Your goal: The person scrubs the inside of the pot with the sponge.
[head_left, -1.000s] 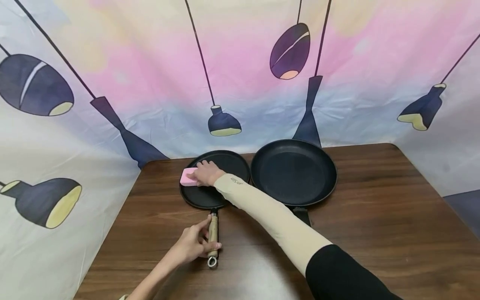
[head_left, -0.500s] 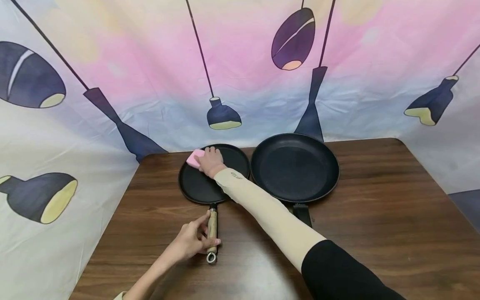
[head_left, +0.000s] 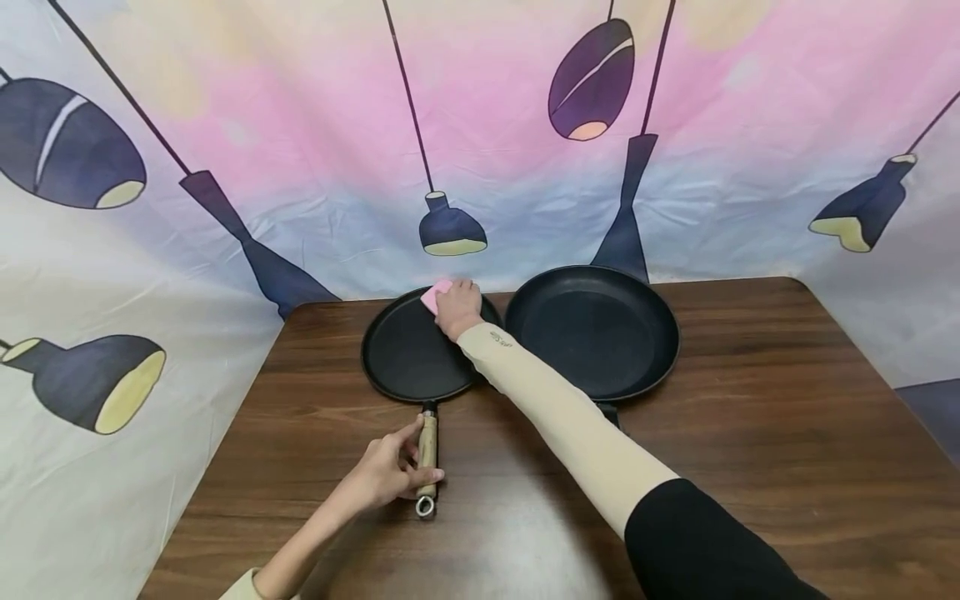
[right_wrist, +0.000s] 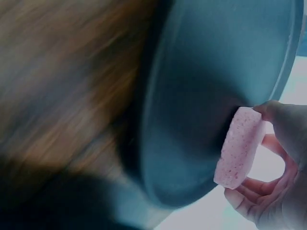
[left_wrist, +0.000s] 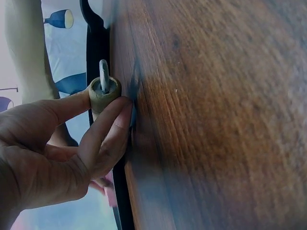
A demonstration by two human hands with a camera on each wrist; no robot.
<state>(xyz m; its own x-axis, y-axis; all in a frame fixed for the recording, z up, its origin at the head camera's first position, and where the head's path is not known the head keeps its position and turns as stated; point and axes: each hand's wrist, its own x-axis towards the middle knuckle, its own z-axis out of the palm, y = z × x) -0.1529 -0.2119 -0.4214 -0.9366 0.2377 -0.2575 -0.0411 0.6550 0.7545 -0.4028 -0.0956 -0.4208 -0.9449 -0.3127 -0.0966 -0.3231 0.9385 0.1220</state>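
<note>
My left hand (head_left: 393, 468) grips the wooden handle (head_left: 427, 450) of a flat black pan (head_left: 408, 354), thumb on one side and fingers on the other. In the left wrist view the handle's end (left_wrist: 104, 98) carries a metal ring. My right hand (head_left: 459, 308) holds a pink sponge (head_left: 435, 295) at the far rim of that pan. The right wrist view shows the sponge (right_wrist: 240, 148) pinched between thumb and fingers, its edge against the pan's dark surface (right_wrist: 206, 86).
A larger, deeper black frying pan (head_left: 592, 333) sits close on the right, its handle mostly behind my right sleeve (head_left: 562, 425). Both pans rest on a brown wooden table (head_left: 757, 400). A printed cloth (head_left: 322, 125) hangs right behind the table's back edge.
The right hand has moved the sponge from the pan's left side up and rightward along its far rim. The left hand keeps its hold on the handle.
</note>
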